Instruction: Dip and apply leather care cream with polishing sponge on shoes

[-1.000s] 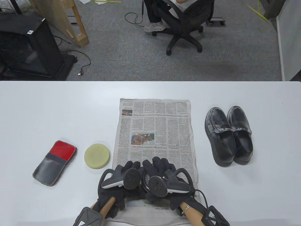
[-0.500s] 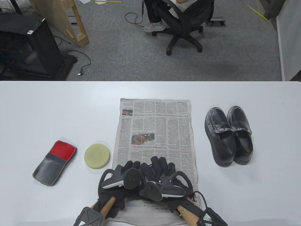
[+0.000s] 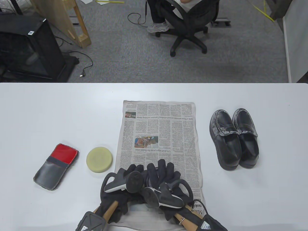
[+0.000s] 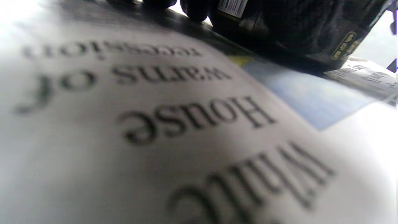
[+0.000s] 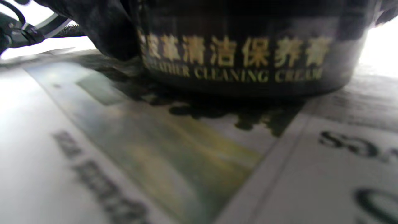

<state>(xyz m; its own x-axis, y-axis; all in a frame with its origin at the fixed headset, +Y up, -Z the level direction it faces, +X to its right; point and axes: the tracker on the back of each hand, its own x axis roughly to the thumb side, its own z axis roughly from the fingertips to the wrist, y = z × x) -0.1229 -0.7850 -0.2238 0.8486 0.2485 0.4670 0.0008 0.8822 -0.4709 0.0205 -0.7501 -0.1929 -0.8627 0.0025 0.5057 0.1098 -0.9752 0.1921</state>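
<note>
Hands (image 3: 144, 182) around cream jar (image 5: 245, 62)

Glossy leather shoes (image 3: 233, 138); matt paper newspaper (image 3: 158, 134).

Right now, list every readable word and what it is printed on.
"LEATHER CLEANING CREAM": gold print on the black cream jar, under blurred Chinese characters.
"House": headline on the newspaper; neighbouring words blurred.
"UN chief urges peace for Sudan crisis": newspaper caption, table view, partly legible.
Jar's barcode sticker: unreadable.
</note>
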